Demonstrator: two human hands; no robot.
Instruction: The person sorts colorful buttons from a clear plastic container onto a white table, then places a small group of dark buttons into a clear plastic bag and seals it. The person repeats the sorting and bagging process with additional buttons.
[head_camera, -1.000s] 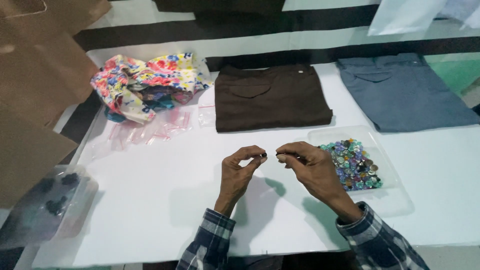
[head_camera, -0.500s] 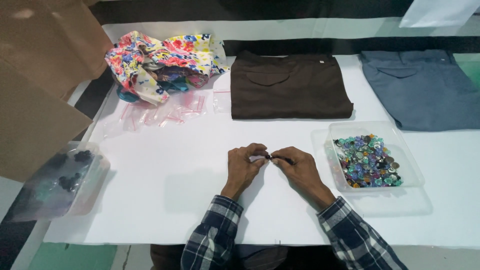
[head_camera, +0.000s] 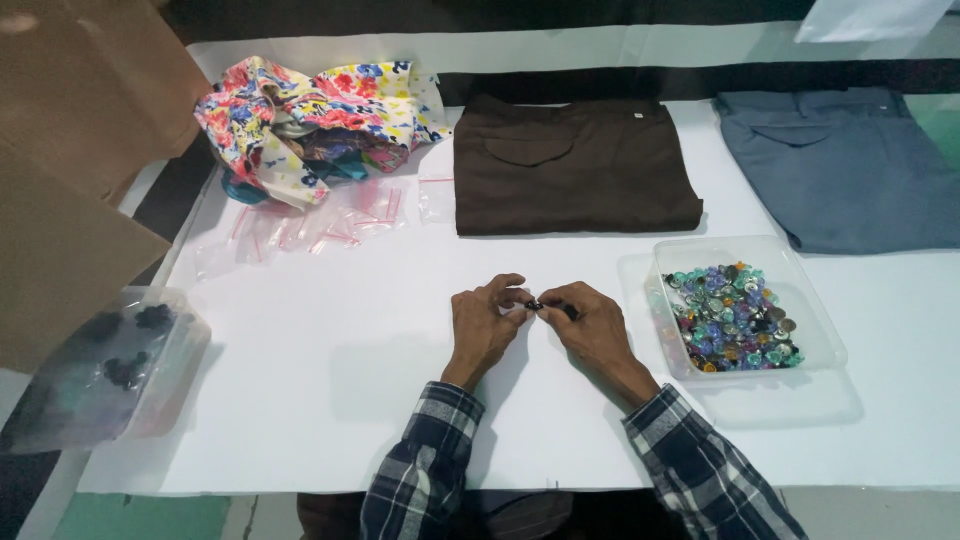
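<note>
1. Left hand (head_camera: 484, 325) and right hand (head_camera: 590, 325) meeting fingertip to fingertip over the white table (head_camera: 380, 400), each grip pinched nearly closed on one small dark piece (head_camera: 535, 304), seemingly a button or stud; too small to say more.
2. Small dark piece held just above the table, left of the clear tray (head_camera: 810, 310) and level with its middle.
3. Clear tray just right of the right hand, filled with coloured beads or buttons (head_camera: 728, 320), mostly teal, purple and silver.
4. Beyond the tray and to its left, a folded brown garment (head_camera: 570, 165) lying flat; straight beyond the tray, a folded grey-blue garment (head_camera: 850, 170).
5. Far left of the tray, small clear zip bags (head_camera: 310, 225) scattered before a crumpled floral cloth (head_camera: 310, 120).
6. At the table's left edge, well apart from the tray, a clear plastic tub (head_camera: 110, 370) with dark pieces inside, partly overhanging.
7. Likely slip: a pinch this fine on so small a piece could let it spring loose, roll across the smooth table and drop off the near edge.
8. Second risk: a right elbow or sleeve swinging outward could nudge the tray and spill the beads.
9. Third risk: the overhanging tub, apt to tip if bumped.
</note>
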